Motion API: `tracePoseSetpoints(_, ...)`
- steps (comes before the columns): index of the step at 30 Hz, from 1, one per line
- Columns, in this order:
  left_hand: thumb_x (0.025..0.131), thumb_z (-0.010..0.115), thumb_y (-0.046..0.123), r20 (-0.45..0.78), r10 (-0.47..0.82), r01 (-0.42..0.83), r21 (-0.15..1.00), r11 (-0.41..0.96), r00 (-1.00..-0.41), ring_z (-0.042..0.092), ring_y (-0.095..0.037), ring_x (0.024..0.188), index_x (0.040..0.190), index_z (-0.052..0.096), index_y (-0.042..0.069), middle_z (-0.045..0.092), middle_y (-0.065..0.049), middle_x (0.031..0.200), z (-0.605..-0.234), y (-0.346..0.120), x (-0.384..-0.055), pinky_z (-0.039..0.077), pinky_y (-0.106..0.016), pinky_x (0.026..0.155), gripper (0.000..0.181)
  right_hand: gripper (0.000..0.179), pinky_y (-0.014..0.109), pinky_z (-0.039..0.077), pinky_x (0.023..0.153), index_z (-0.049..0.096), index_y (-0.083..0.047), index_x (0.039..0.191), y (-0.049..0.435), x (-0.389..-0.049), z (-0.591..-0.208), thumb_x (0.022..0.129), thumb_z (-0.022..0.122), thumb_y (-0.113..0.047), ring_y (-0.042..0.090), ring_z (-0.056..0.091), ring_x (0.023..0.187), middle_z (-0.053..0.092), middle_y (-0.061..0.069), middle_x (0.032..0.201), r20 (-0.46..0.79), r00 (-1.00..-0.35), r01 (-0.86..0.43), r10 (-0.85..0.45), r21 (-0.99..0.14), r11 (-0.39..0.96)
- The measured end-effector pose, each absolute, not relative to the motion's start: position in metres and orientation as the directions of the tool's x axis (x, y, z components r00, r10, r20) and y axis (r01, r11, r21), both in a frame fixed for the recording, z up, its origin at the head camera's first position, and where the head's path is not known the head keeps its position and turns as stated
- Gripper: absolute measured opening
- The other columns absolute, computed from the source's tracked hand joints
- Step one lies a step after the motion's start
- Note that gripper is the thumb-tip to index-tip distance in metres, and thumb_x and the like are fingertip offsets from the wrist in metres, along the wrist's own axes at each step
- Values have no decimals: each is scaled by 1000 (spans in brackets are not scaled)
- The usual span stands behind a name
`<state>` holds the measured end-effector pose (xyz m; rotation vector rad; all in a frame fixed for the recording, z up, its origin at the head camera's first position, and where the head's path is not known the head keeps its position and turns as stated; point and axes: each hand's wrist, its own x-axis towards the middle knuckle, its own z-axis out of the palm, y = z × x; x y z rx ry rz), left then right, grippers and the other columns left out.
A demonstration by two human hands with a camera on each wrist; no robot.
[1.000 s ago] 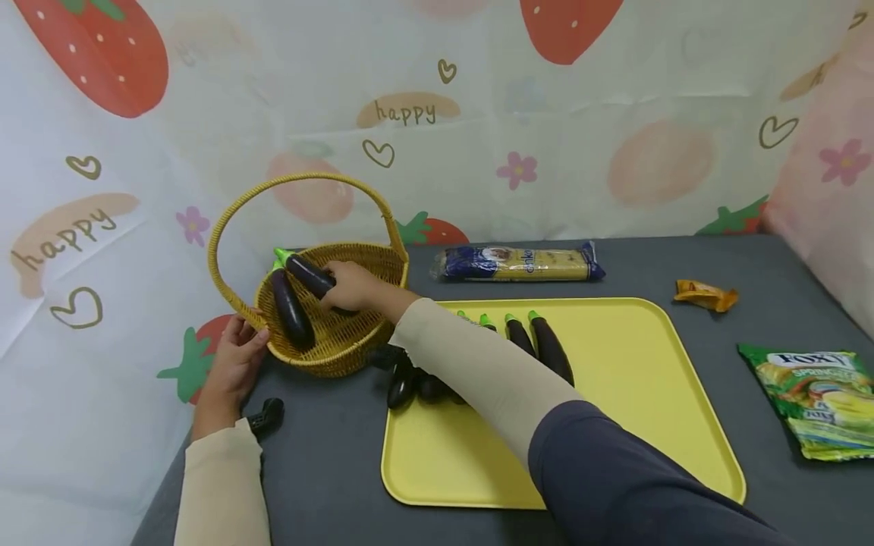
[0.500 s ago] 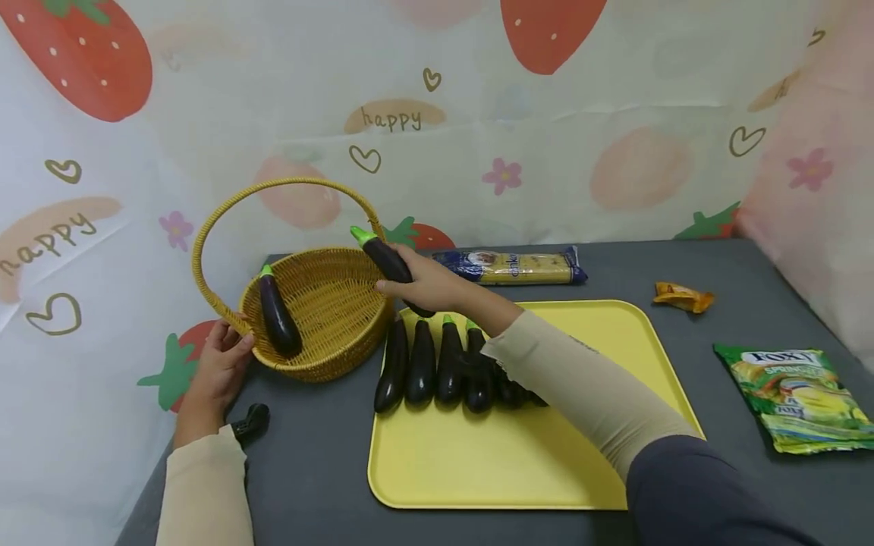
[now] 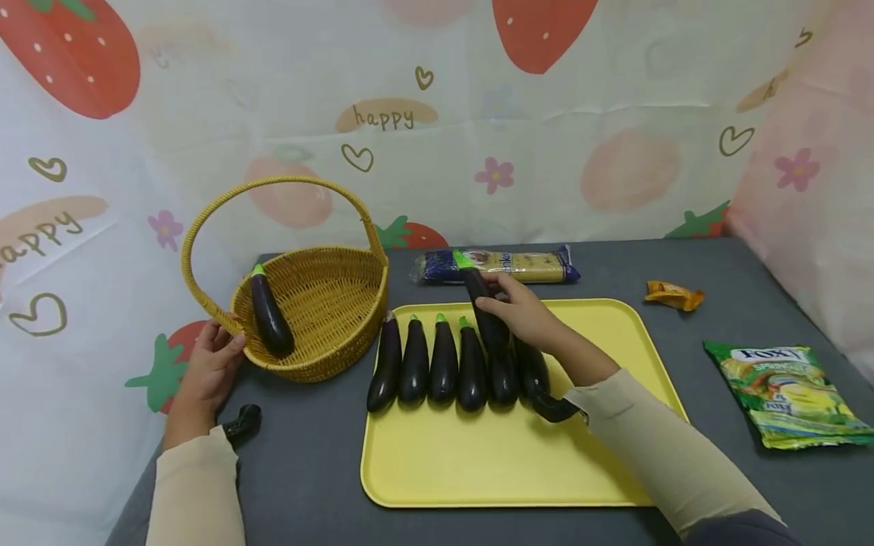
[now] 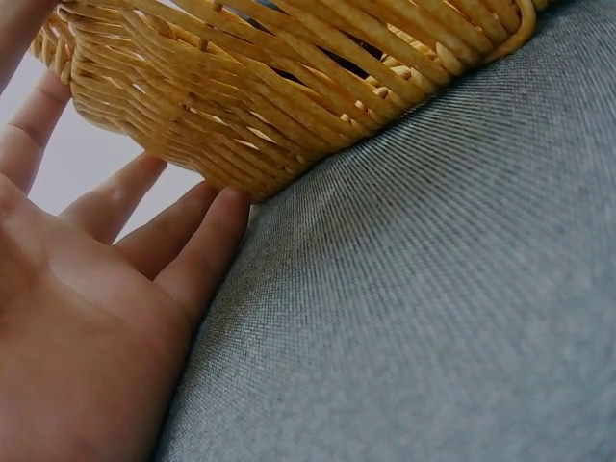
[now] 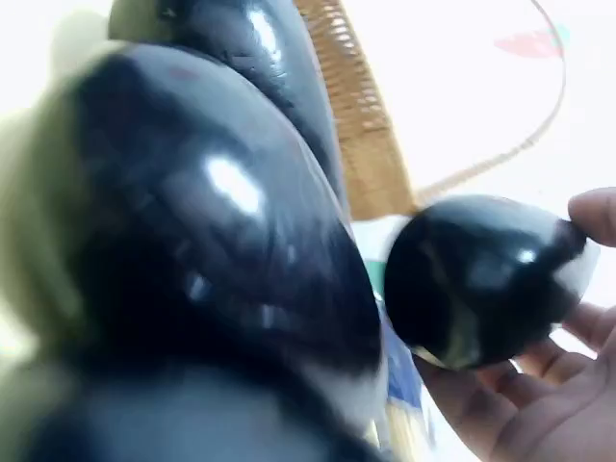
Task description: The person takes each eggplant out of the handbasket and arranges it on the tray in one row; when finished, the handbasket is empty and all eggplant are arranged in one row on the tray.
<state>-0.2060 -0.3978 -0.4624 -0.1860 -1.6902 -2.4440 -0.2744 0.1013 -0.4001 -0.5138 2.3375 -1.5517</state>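
Note:
In the head view my right hand (image 3: 524, 312) grips an eggplant (image 3: 486, 307) by its upper part, green cap pointing up and away. This eggplant is above the yellow tray (image 3: 478, 466), over a row of several eggplants (image 3: 444, 364). The right wrist view shows its rounded end (image 5: 481, 279) between my thumb and fingers. My left hand (image 3: 210, 368) holds the near left side of the wicker basket (image 3: 341, 345), thumb at the rim. In the left wrist view its fingertips touch the woven wall (image 4: 231, 125). One eggplant (image 3: 271, 312) lies inside the basket.
A noodle packet (image 3: 532, 265) lies behind the tray. To the right are a small orange wrapper (image 3: 672, 296) and a green candy bag (image 3: 785, 394). The basket's tall handle (image 3: 273, 182) arches up before the printed curtain.
My right hand has lifted one of two eggplants out of the basket and carried it right, over the tray. My left hand stays at the basket. The head view has shifted slightly.

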Motion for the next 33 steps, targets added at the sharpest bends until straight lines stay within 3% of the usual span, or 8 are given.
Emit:
tracePoseSetpoints(7, 98, 50, -5, 179, -66, 190, 920, -342, -982, 59, -14, 97, 122, 48, 9, 58, -5, 114, -463, -398, -206, 48, -24, 82, 28, 60, 45, 51, 81, 38, -9, 143, 148, -257, -400, 96, 61, -39, 35, 52, 115, 49, 18, 131, -68, -945, -33, -320, -953, 300)
tracePoseSetpoints(15, 98, 47, -8, 196, -52, 201, 904, -376, -979, 60, -14, 97, 122, 50, 8, 59, -6, 114, -463, -397, -206, 48, -24, 82, 29, 67, 37, 52, 77, 35, -4, 144, 185, -239, -411, 97, 57, -46, 28, 57, 102, 49, 21, 124, -185, -972, 137, -148, -949, 283)
tracePoseSetpoints(22, 98, 48, -7, 187, -58, 195, 907, -372, -981, 60, -14, 96, 121, 50, 9, 59, -6, 114, -462, -398, -206, 48, -25, 81, 28, 71, 33, 46, 69, 41, 4, 137, 193, -229, -426, 96, 55, -51, 21, 53, 80, 53, 19, 112, -265, -956, 190, -124, -885, 426)
tracePoseSetpoints(26, 98, 48, -7, 183, -56, 190, 901, -390, -982, 60, -15, 96, 122, 50, 8, 59, -6, 114, -461, -397, -207, 48, -25, 81, 29, 71, 33, 47, 73, 44, 6, 133, 195, -226, -428, 95, 57, -53, 24, 56, 89, 54, 21, 117, -287, -948, 181, -139, -843, 507)
tracePoseSetpoints(33, 97, 49, -8, 182, -51, 187, 892, -411, -982, 61, -16, 95, 120, 51, 8, 60, -7, 113, -462, -397, -207, 49, -26, 80, 28, 70, 37, 48, 73, 51, 2, 126, 198, -223, -428, 92, 57, -59, 27, 61, 88, 60, 22, 115, -254, -957, 96, -139, -730, 676)
